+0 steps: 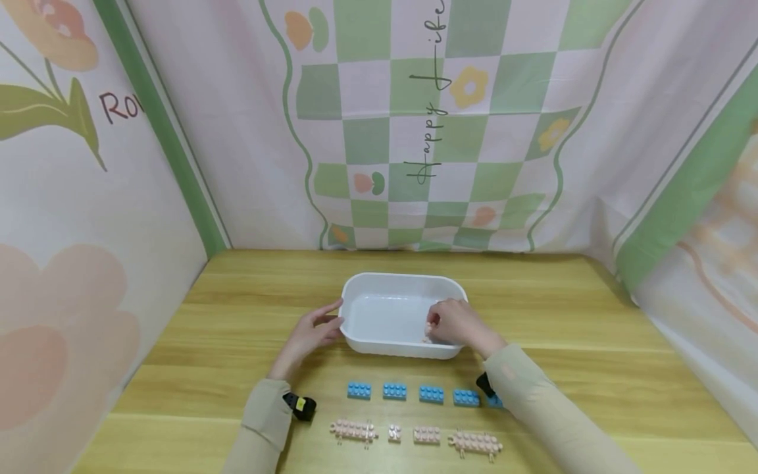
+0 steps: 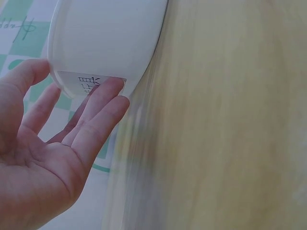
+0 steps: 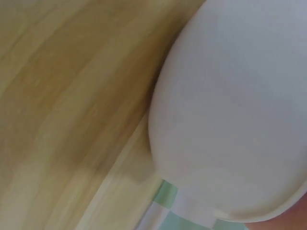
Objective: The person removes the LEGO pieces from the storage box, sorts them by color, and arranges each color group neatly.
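Note:
A white oblong plastic basin stands on the table. My left hand touches its left end; in the left wrist view the fingers lie nearly straight against the end wall, over a printed label. My right hand reaches over the right rim and pinches small pale pink toy brick pieces low inside the basin. The fingers partly cover those pieces, so their full shape is hidden. From the right wrist, the basin's outer wall fills much of the view and hides nearly all of the hand.
Several blue building bricks form a row in front of the basin, the rightmost partly under the right sleeve. Nearer lie a pink brick, a smaller pink brick and two long pink pieces with small side nubs. Printed curtains surround the table.

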`<state>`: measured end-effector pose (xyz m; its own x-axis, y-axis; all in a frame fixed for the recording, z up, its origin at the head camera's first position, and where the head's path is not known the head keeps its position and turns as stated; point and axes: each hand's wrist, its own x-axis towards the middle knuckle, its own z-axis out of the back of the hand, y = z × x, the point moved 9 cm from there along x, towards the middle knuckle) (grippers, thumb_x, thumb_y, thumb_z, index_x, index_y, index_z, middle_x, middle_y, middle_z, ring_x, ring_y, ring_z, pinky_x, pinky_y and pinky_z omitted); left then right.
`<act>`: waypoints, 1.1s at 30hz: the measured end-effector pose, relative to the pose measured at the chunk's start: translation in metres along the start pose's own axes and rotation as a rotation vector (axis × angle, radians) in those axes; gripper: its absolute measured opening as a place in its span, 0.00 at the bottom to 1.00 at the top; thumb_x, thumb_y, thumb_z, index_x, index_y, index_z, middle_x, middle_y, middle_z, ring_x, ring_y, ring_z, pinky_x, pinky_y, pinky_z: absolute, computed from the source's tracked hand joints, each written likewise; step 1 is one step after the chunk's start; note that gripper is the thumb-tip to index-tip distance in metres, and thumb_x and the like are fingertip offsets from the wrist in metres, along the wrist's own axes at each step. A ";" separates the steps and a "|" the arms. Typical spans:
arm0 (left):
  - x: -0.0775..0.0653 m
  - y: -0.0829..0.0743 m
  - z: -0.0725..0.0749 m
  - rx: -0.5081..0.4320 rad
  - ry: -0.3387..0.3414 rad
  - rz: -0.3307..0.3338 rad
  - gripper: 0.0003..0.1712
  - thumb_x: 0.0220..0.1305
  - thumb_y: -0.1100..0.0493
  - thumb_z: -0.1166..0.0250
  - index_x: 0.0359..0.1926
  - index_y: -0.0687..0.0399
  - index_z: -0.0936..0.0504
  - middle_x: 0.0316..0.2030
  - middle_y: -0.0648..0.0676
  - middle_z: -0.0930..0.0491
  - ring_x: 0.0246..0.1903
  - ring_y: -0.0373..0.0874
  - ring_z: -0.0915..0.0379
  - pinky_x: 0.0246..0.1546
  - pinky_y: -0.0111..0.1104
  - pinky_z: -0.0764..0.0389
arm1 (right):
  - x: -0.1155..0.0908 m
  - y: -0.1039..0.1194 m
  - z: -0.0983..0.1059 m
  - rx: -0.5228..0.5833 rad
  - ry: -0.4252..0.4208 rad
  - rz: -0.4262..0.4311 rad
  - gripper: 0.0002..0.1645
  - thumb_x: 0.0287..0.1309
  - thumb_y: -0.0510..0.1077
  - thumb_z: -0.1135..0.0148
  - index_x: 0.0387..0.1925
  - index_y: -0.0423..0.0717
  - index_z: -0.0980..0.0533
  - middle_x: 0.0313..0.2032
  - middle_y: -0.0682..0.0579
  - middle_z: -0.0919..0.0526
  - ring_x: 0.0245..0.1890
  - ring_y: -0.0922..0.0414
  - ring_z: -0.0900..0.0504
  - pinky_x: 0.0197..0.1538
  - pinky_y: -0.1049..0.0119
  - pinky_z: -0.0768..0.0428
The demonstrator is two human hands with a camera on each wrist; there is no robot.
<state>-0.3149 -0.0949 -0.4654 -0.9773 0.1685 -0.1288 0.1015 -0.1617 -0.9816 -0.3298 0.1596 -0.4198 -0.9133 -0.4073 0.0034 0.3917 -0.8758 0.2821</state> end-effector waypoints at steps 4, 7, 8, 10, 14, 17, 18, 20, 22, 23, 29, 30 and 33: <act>-0.001 0.002 -0.003 0.004 -0.004 -0.001 0.28 0.65 0.56 0.40 0.65 0.51 0.32 0.53 0.67 0.25 0.35 0.47 0.19 0.45 0.40 0.17 | -0.004 0.004 0.007 0.073 -0.027 0.021 0.05 0.47 0.43 0.32 0.28 0.48 0.19 0.27 0.57 0.19 0.31 0.59 0.24 0.39 0.61 0.23; -0.001 0.003 -0.003 0.011 -0.014 0.004 0.28 0.65 0.56 0.39 0.65 0.50 0.31 0.53 0.67 0.25 0.36 0.47 0.19 0.44 0.38 0.16 | -0.010 0.013 0.017 0.086 -0.082 0.081 0.08 0.46 0.43 0.30 0.30 0.46 0.19 0.28 0.56 0.18 0.32 0.57 0.22 0.39 0.61 0.22; 0.000 0.003 -0.003 0.014 -0.017 0.004 0.27 0.64 0.56 0.39 0.65 0.49 0.31 0.53 0.67 0.25 0.36 0.48 0.19 0.44 0.37 0.16 | -0.012 0.017 0.022 0.076 -0.107 0.108 0.08 0.46 0.43 0.29 0.30 0.46 0.19 0.28 0.55 0.18 0.32 0.57 0.22 0.39 0.61 0.22; 0.000 0.004 -0.003 0.016 -0.024 0.010 0.27 0.64 0.56 0.39 0.64 0.48 0.31 0.53 0.66 0.25 0.36 0.48 0.19 0.43 0.36 0.16 | -0.018 0.024 0.030 0.051 -0.157 0.151 0.08 0.47 0.44 0.29 0.30 0.47 0.19 0.28 0.56 0.17 0.32 0.57 0.21 0.39 0.60 0.22; 0.001 0.003 -0.003 0.023 -0.025 0.018 0.27 0.64 0.55 0.39 0.64 0.45 0.31 0.53 0.66 0.25 0.37 0.49 0.19 0.43 0.35 0.16 | -0.034 0.035 0.043 0.033 -0.224 0.203 0.07 0.48 0.45 0.30 0.31 0.48 0.18 0.28 0.57 0.18 0.32 0.57 0.21 0.38 0.60 0.22; 0.000 0.002 -0.003 0.034 -0.025 0.008 0.27 0.65 0.55 0.40 0.65 0.47 0.31 0.53 0.67 0.25 0.37 0.50 0.19 0.43 0.36 0.16 | -0.046 0.040 0.051 0.045 -0.250 0.216 0.07 0.49 0.45 0.30 0.32 0.47 0.18 0.28 0.56 0.18 0.32 0.57 0.21 0.38 0.60 0.23; 0.000 0.001 -0.003 0.031 -0.026 0.013 0.27 0.65 0.55 0.40 0.65 0.46 0.31 0.54 0.66 0.25 0.37 0.50 0.19 0.44 0.36 0.16 | -0.051 0.040 0.053 0.049 -0.254 0.215 0.08 0.50 0.45 0.30 0.32 0.47 0.18 0.29 0.56 0.18 0.32 0.56 0.21 0.39 0.60 0.24; 0.000 0.001 -0.003 0.035 -0.026 0.012 0.27 0.65 0.55 0.40 0.65 0.46 0.31 0.54 0.66 0.25 0.37 0.49 0.19 0.44 0.36 0.17 | -0.059 0.041 0.056 0.058 -0.258 0.207 0.08 0.50 0.45 0.30 0.33 0.48 0.18 0.29 0.57 0.18 0.33 0.56 0.22 0.39 0.60 0.26; 0.000 0.001 -0.003 0.035 -0.027 0.016 0.27 0.65 0.55 0.41 0.65 0.46 0.31 0.54 0.65 0.25 0.37 0.49 0.19 0.45 0.36 0.17 | -0.067 0.041 0.059 0.066 -0.261 0.201 0.08 0.50 0.45 0.30 0.33 0.48 0.18 0.30 0.57 0.18 0.33 0.56 0.22 0.39 0.61 0.26; 0.000 0.001 -0.003 0.032 -0.028 0.020 0.27 0.65 0.55 0.41 0.65 0.45 0.31 0.54 0.65 0.25 0.37 0.48 0.19 0.45 0.36 0.17 | -0.072 0.041 0.061 0.072 -0.263 0.196 0.08 0.50 0.44 0.30 0.33 0.48 0.18 0.30 0.57 0.18 0.33 0.56 0.22 0.39 0.61 0.25; 0.002 0.002 -0.003 0.036 -0.016 0.008 0.28 0.66 0.55 0.41 0.66 0.48 0.33 0.54 0.67 0.26 0.38 0.48 0.19 0.45 0.35 0.17 | -0.102 0.036 0.071 0.085 -0.289 0.173 0.08 0.48 0.43 0.30 0.33 0.47 0.19 0.32 0.56 0.17 0.34 0.56 0.22 0.40 0.61 0.24; 0.003 0.002 -0.002 0.035 -0.014 0.007 0.28 0.66 0.55 0.41 0.66 0.48 0.33 0.54 0.68 0.26 0.38 0.48 0.19 0.45 0.36 0.17 | -0.107 0.034 0.072 0.084 -0.291 0.168 0.08 0.48 0.43 0.30 0.33 0.48 0.19 0.31 0.57 0.17 0.34 0.56 0.22 0.40 0.61 0.24; 0.002 0.003 -0.001 0.035 -0.015 0.006 0.28 0.66 0.55 0.41 0.66 0.48 0.33 0.55 0.68 0.26 0.39 0.50 0.19 0.46 0.36 0.17 | -0.123 0.029 0.070 0.063 -0.287 0.165 0.08 0.47 0.43 0.29 0.31 0.50 0.18 0.30 0.59 0.18 0.33 0.58 0.22 0.41 0.60 0.25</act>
<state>-0.3167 -0.0942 -0.4688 -0.9794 0.1528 -0.1323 0.1010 -0.1965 -0.9753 -0.2141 0.2024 -0.3444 -0.8360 -0.4447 0.3214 0.5372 -0.7827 0.3143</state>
